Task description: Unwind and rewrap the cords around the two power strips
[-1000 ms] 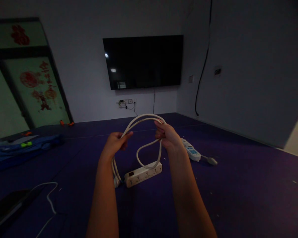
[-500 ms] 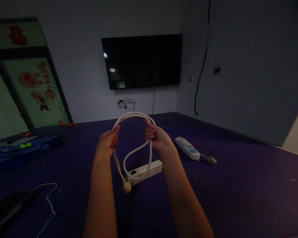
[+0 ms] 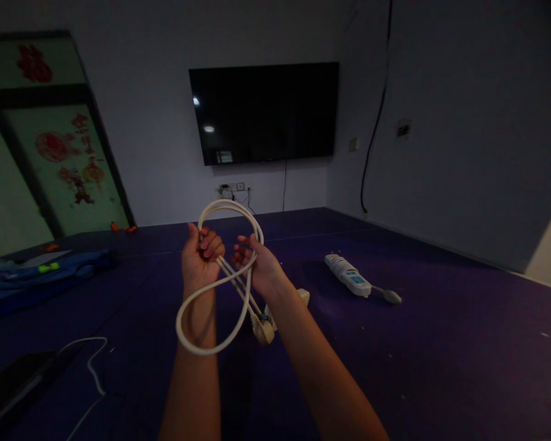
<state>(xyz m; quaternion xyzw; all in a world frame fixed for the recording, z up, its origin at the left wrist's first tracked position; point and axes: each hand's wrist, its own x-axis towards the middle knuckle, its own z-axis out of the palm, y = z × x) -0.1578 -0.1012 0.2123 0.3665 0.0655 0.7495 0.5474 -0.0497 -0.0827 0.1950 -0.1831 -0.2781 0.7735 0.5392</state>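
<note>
Head view: You hold a looped white cable (image 3: 206, 352) above a purple floor (image 3: 441, 355), your left hand (image 3: 202, 254) closed with its fingers curled around the strands. The cable also crosses your right hand (image 3: 262, 266), its fingers loosely bent; whether they grip cannot be told. The plug (image 3: 263, 332) shows below, beside a power strip (image 3: 305, 297) partly hidden by your right forearm (image 3: 319, 343). Rightward lies a cord-wrapped strip (image 3: 354, 283).
</note>
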